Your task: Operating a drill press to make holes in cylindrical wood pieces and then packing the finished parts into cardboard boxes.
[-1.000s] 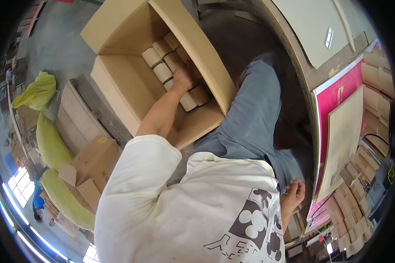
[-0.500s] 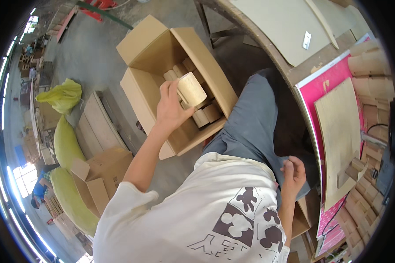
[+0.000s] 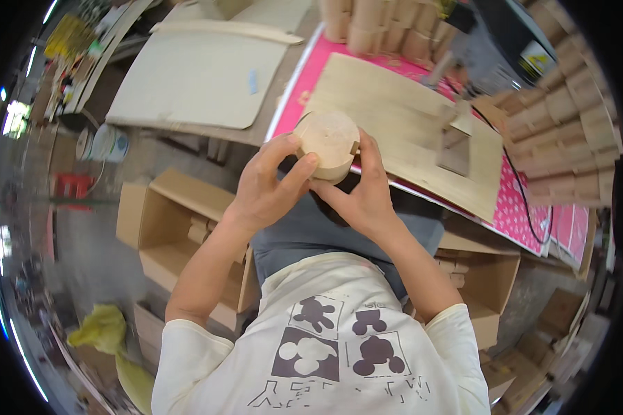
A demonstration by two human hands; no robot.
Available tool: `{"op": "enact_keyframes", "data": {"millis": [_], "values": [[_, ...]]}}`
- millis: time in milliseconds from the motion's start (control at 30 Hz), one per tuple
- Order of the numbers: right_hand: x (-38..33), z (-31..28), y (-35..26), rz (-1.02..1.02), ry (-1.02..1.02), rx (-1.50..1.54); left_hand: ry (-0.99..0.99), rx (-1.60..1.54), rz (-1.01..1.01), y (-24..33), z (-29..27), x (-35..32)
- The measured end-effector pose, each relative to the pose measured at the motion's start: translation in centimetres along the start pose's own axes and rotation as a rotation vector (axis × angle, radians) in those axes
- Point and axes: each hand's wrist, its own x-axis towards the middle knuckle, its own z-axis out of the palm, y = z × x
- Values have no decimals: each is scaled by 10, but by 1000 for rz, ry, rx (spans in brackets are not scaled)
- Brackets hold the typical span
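A pale wooden cylinder (image 3: 327, 142) is held between both my hands, in front of the work table's edge. Its round end faces up, and a small notch shows on its right side. My left hand (image 3: 270, 181) grips the left side, with the thumb against the near rim. Fingers of my right hand (image 3: 363, 195) are closed round the right side and underneath. Beyond the cylinder a thin wooden board (image 3: 377, 114) lies on a pink patterned sheet (image 3: 516, 207). On that board stands a small wooden fixture (image 3: 455, 149).
A cardboard box (image 3: 156, 259) with wooden pieces stands on the floor at left; another cardboard box (image 3: 495, 280) is at right. Stacked wooden cylinders (image 3: 567, 131) line the table's right side, near a dark machine (image 3: 491, 52). A pale panel (image 3: 208, 76) covers the table's left part.
My left hand has brought the cylinder up from the left box to the table's edge. My right hand, empty before, now grips it too. The view has swung right.
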Motion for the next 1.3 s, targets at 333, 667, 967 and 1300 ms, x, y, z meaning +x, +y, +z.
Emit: {"op": "enact_keyframes", "data": {"millis": [333, 667, 967, 1300], "values": [[25, -76, 73, 47, 195, -102, -402, -765, -641, 15, 101, 60], [24, -96, 88, 17, 153, -382, -480, -825, -859, -11, 131, 84], [-57, -117, 99, 1, 383, -435, -406, -603, -657, 2, 172, 108], [-54, -110, 97, -158, 402, -634, -434, -702, -721, 11, 208, 134]]}}
